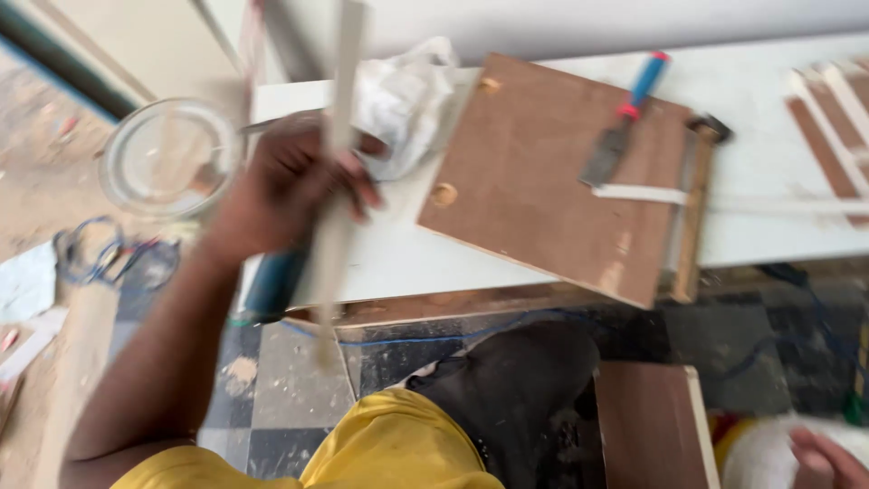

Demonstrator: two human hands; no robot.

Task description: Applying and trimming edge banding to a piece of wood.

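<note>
Our left hand (290,186) has its grip closed around a pale wooden strip (337,172), long axis upright, over the tabletop's (769,100) left end. Our right hand (828,457) sits well apart; its grip we cannot tell.

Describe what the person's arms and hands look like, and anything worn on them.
The left hand and its forearm are bare: no glove, sleeve, watch or ring shows, though the view is blurred. The right hand shows only partly at the frame's lower right corner, also ungloved. Yellow clothing sits below.
</note>
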